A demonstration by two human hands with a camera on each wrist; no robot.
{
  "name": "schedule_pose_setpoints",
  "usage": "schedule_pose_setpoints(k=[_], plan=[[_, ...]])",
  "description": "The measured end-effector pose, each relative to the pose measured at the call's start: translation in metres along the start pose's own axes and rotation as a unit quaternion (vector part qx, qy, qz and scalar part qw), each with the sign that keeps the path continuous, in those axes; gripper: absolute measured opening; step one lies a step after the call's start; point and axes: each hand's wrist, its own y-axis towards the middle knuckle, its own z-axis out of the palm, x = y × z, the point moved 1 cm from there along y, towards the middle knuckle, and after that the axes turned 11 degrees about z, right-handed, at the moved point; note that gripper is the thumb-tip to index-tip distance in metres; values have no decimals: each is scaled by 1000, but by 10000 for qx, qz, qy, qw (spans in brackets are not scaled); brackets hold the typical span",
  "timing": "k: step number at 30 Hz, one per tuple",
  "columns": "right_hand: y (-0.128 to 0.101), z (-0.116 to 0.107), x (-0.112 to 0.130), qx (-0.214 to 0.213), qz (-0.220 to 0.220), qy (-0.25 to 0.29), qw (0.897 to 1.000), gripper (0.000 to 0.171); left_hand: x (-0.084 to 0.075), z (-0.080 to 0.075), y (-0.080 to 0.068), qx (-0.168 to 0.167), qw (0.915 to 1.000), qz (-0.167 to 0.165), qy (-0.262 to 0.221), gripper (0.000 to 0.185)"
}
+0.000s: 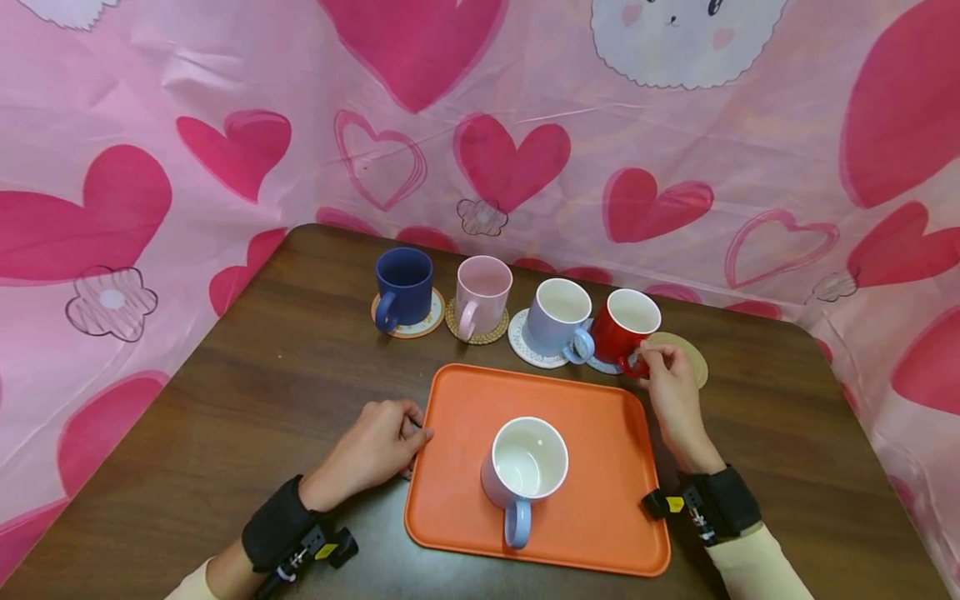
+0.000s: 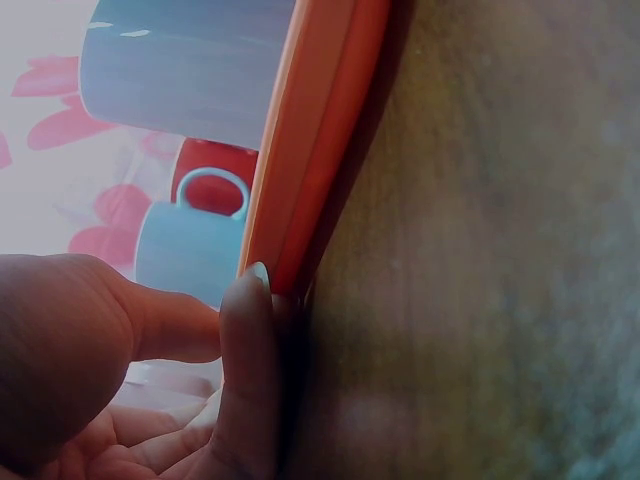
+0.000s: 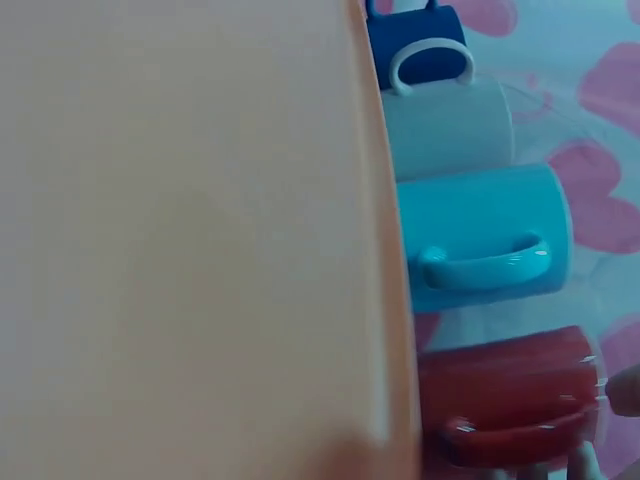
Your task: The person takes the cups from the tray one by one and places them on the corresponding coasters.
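Observation:
My right hand (image 1: 675,396) pinches the handle of a red mug (image 1: 613,337) with a white inside. The mug stands over a pale blue coaster (image 1: 602,367); whether its base touches it I cannot tell. In the right wrist view, fingertips (image 3: 622,390) show beside the red mug (image 3: 500,390). My left hand (image 1: 375,442) grips the left rim of an orange tray (image 1: 465,400), its thumb at the edge. On the tray stands a pale blue mug (image 1: 528,458), handle toward me. The left wrist view shows the tray's side (image 2: 310,150) close to the fingers.
Behind the tray, a navy mug (image 1: 405,287), a pink mug (image 1: 483,292) and a light blue mug (image 1: 558,317) stand on coasters in a row. A tan coaster (image 1: 693,358) lies right of the red mug. A heart-patterned cloth (image 1: 300,67) hangs behind the wooden table (image 1: 247,400).

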Motion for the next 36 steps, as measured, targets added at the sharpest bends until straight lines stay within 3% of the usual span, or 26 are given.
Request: schedule_pose_setpoints(k=[6,12,15,18,21,25,29,36], plan=[[-26,-14,8,-684,-494,-987,9915,37,1,1,-1,-47,10000,78,2,10],[-71,-14,18,-545,-1128,-1424,9819,34,0,-1,-1,8,10000,-57,-18,10],[-97,-9,20,-108,-1728,-1356,9755,23,-1,-2,-1,24,9999,-113,-27,10],[-123,-2,17,696,-2394,-1148,9616,6,-1,-2,-1,42,9999,-112,-28,10],[-146,5,7,1598,-2705,-1102,9429,16,-2,-2,-1,89,9999,-125,-49,9],[-165,12,-11,2422,-2732,-1184,9234,24,-2,-1,0,145,9997,-202,-19,10],[-171,16,-22,2887,-2670,-979,9142,27,-2,-1,1,102,9998,-176,33,11],[-174,20,-32,3249,-2163,-706,9179,24,-2,-1,0,70,9996,-255,21,11]])
